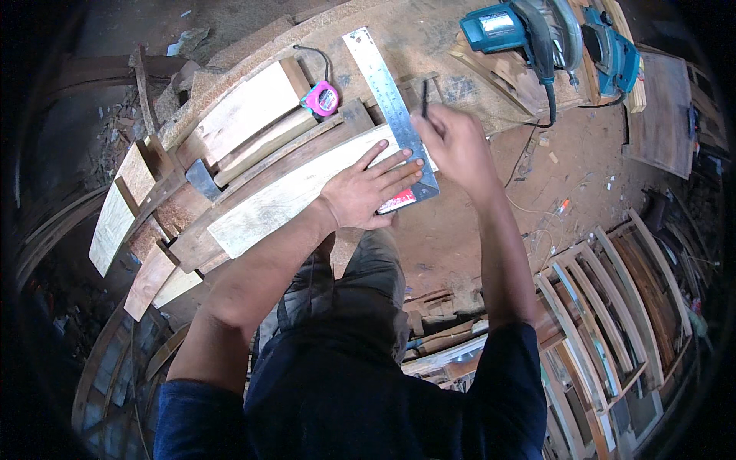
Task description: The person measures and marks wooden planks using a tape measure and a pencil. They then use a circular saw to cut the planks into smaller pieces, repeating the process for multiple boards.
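Note:
A pale wooden board (280,193) lies along the near edge of the workbench. Across its right end rests a metal try square (377,70), its long blade pointing away from me and its dark stock by the board's near edge. My left hand (373,184) lies flat with fingers spread, pressing on the square and the board. Just right of the blade, my right hand (458,146) is closed around a thin dark pencil (425,100). The pencil's upper end sticks up; its tip is hidden.
Left of the square are a pink tape measure (320,98), a hammer (204,181) with a wooden handle, and more boards (245,107). A teal circular saw (497,27) and another teal power tool (613,57) stand at the far right. Slatted wooden frames (606,307) lie at the lower right.

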The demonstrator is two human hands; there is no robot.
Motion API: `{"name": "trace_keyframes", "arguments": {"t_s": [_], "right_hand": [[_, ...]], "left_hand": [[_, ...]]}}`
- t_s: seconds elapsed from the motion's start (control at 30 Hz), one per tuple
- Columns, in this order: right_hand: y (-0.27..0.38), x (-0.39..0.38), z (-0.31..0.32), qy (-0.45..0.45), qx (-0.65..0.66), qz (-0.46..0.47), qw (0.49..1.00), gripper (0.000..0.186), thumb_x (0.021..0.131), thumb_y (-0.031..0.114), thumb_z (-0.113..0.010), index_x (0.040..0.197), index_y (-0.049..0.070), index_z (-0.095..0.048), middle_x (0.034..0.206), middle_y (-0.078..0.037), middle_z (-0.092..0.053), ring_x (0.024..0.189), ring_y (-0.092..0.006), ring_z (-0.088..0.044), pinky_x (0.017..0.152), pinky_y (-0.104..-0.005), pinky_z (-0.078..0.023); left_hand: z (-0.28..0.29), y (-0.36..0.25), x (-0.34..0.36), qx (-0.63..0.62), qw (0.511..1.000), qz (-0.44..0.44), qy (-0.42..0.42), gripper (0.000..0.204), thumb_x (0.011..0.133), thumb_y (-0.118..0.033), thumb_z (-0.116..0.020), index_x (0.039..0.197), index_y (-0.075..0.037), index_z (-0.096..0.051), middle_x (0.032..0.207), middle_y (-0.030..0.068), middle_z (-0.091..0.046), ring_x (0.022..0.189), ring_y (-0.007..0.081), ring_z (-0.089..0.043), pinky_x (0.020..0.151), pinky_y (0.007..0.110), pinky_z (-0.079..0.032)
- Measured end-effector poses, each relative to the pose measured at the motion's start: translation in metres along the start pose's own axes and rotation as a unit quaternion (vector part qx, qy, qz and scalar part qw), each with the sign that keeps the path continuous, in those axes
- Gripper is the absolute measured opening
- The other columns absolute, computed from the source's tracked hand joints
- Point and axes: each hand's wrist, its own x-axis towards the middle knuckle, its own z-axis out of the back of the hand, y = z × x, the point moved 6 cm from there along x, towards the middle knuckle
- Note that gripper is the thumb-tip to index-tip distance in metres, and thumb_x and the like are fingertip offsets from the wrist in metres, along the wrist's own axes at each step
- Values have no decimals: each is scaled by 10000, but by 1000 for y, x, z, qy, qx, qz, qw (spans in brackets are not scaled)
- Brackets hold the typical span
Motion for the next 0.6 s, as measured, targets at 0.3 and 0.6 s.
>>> {"name": "trace_keyframes", "arguments": {"t_s": [0.3, 0.6], "right_hand": [[-38, -27, 8, -251, 167, -3, 953, 212, 1027, 156, -628, 1006, -46, -686, 958, -119, -707, 885, -203, -653, 830, -346, -511], [-78, -133, -71, -89, 378, -264, 883, 176, 974, 156, -731, 1059, 20, -658, 851, 9, -659, 732, -82, -567, 648, -252, -465]], "left_hand": [[0, 0, 1, -5, 1000, 6, 7, 949, 804, -554, -671, 1603, -155, -351, 1680, 36, -304, 1572, 226, -223, 1308, 528, -94], [11, -13, 0, -28, 998, 57, 13, 868, 856, -450, -702, 1598, -148, -368, 1686, 81, -287, 1577, 247, -216, 1301, 538, -84]]}}
